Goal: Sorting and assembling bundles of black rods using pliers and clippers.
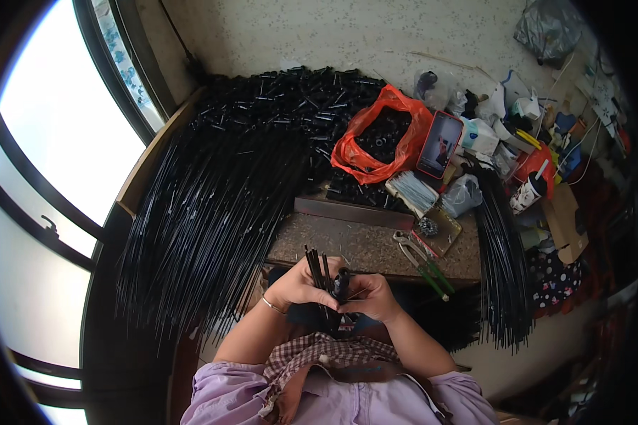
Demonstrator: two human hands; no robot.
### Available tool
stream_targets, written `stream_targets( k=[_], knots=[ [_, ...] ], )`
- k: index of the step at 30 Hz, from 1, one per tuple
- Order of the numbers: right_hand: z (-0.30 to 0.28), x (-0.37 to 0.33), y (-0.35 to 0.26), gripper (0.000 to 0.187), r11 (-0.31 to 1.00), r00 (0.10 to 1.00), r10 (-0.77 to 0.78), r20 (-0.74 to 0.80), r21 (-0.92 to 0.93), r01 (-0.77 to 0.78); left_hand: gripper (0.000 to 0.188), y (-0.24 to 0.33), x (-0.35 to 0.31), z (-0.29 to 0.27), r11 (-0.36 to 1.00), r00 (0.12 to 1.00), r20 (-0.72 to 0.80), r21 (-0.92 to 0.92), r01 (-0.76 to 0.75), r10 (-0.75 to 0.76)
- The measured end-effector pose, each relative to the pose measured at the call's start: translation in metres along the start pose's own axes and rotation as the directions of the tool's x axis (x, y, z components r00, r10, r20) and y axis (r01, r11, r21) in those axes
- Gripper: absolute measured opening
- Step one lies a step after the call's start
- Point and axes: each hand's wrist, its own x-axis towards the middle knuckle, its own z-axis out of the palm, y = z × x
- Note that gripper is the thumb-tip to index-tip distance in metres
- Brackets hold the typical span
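My left hand is closed around a small bunch of thin black rods, whose ends stick up past the fingers. Between my two hands stands a short black cylindrical piece, apparently held against the rods by the left fingers. My right hand is pinched, with its thumb and fingertips meeting the left thumb just below that piece. A thin pale sliver, like a pin or wire, shows at the right fingertips, too small to make out well. Both hands are above my lap, at the near edge of the speckled table.
Long black rods fan over the table's left side, below heaped black cylindrical pieces. A red plastic bag, phone, pale thin sticks and green-handled pliers lie rightward. More rods hang beyond, near a patterned cup.
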Motion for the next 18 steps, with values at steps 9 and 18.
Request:
stream_targets(
  k=[9,18],
  knots=[
    [0.023,0.001,0.016,0.011,0.847,0.877,-0.295,-0.379,-0.528,0.057,0.034,-0.006,-0.016,-0.003,0.959,0.926,-0.252,-0.106,0.264,-0.282],
    [-0.002,0.009,0.012,0.023,0.991,0.999,-0.047,0.017,0.123,0.045,0.044,-0.003,-0.016,-0.010,0.990,0.989,0.045,0.025,0.137,-0.138]
  ],
)
